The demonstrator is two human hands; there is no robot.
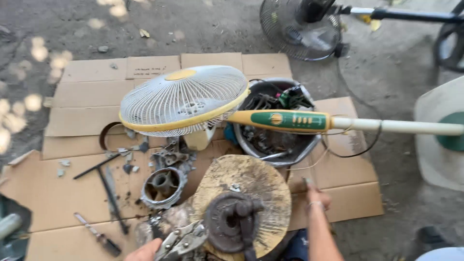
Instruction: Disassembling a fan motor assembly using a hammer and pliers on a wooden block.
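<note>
My left hand (143,252) is at the bottom edge, closed around the handles of silver locking pliers (181,240). The pliers' jaws point at a dark, rusty metal weight (231,223) that sits on a dirty round yellowish fan base (251,181). My right hand (316,196) rests on the cardboard (72,193) just right of the base's rim, fingers loose, holding nothing that I can see. A white stand fan with a yellow rim (183,99) lies across the scene above the base. Its green and yellow control section (290,121) and white pole (401,126) run off to the right.
A metal bowl (309,145) of dark parts and wires sits under the pole. A grey motor housing (163,186), a T-handle wrench (104,181) and a screwdriver (96,237) lie to the left. A second dark fan (299,26) stands at the top right on bare ground.
</note>
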